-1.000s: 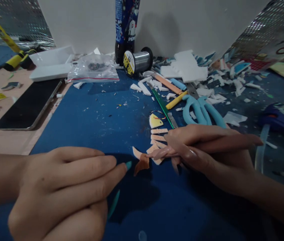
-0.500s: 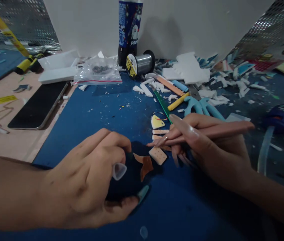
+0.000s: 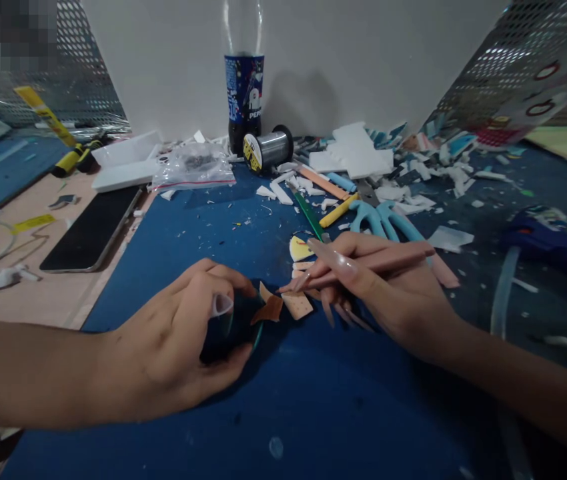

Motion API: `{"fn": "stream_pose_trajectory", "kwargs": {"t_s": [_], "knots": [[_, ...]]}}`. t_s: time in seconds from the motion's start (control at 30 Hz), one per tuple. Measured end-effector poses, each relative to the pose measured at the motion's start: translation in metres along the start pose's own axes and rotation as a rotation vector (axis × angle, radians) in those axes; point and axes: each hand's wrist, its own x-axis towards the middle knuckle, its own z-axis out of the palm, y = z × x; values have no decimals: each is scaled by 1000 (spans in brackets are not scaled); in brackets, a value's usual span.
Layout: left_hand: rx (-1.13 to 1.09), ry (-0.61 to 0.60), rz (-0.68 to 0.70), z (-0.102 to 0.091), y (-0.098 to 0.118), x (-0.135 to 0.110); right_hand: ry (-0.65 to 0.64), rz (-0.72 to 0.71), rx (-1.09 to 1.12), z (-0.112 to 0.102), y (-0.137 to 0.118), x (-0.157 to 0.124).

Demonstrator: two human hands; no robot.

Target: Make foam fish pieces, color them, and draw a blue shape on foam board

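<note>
My left hand (image 3: 178,340) curls over the blue mat (image 3: 203,220), thumb and fingertips pinching a small orange-brown scrap (image 3: 267,309). My right hand (image 3: 383,293) grips a pink tool (image 3: 363,265) like a pen, its tip resting by a pale peach piece (image 3: 297,305) on the mat. Just beyond lie more peach strips (image 3: 302,266) and a yellow cut-out (image 3: 299,249).
Light-blue scissors (image 3: 383,220), a green stick (image 3: 309,215), yellow and orange sticks and white foam scraps (image 3: 358,153) lie behind. A wire spool (image 3: 266,148) and dark bottle (image 3: 243,100) stand at the wall. A phone (image 3: 92,230), plastic bag (image 3: 193,165) and blue glue gun (image 3: 548,240) sit at the sides.
My left hand has risen from lying flat to a curled pinch on the orange-brown scrap. The right hand with the pink tool has drawn slightly left toward the peach piece.
</note>
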Motion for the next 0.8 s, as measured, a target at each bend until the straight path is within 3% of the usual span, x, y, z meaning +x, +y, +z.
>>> {"fn": "stream_pose_trajectory", "kwargs": {"t_s": [0.5, 0.8], "knots": [[-240, -121, -110, -5, -2, -1, -29, 60, 29, -5, 3, -3], [-275, -145, -112, -6, -5, 1, -61, -45, 11, -3, 4, -4]]}}
